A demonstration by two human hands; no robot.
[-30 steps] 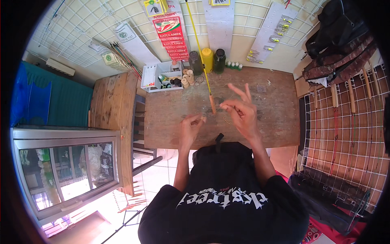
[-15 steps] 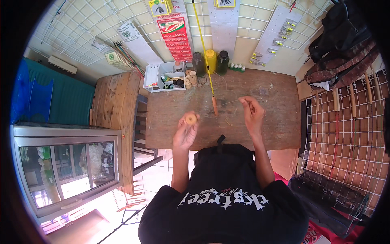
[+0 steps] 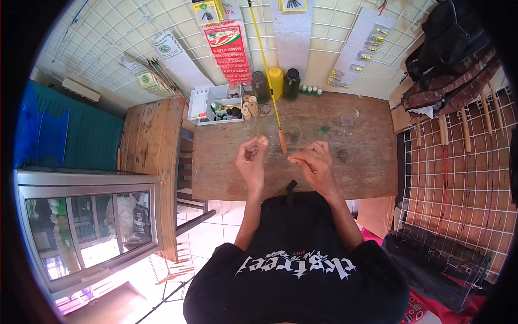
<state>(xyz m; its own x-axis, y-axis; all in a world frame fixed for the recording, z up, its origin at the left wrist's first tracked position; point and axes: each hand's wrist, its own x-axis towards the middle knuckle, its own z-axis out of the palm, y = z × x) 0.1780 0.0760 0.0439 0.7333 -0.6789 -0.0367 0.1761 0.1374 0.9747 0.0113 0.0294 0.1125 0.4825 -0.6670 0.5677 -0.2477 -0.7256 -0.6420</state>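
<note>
Over the brown wooden table [image 3: 361,162], left of the yellow, cork-handled rod [image 3: 283,141], the left hand [image 3: 250,160] pinches a small tan piece [image 3: 263,140], the right hand [image 3: 317,166] pinches something I cannot tell, and this delicate handling step seemingly calls for steadiness.

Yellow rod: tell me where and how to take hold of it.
I'd take the brown handle around its middle, coming from the near left. It looks thicker than the yellow shaft and points toward the person, while the shaft runs away past the bottles. That side should also avoid the right hand, close by the handle's near end.
</note>
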